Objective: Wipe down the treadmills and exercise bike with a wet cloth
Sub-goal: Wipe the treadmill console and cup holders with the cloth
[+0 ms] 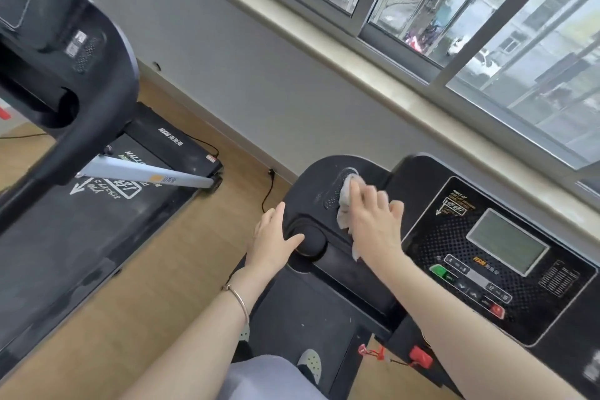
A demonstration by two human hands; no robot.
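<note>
I stand on a black treadmill whose console [480, 256] fills the lower right, with a grey display and coloured buttons. My right hand [376, 221] presses a white wet cloth [344, 204] flat onto the console's left wing, over the speaker grille. The fingers lie fairly straight on top of the cloth, which sticks out around the palm. My left hand [276, 239] rests with spread fingers on the left edge of that wing, beside a round black cup recess. A second black treadmill [81, 204] stands to the left.
A grey wall and a windowsill [324, 42] run along the far side under large windows. A black power cable [269, 188] lies on the wood floor between the two treadmills. A red safety key [420, 359] hangs below the console. My shoes show on the belt.
</note>
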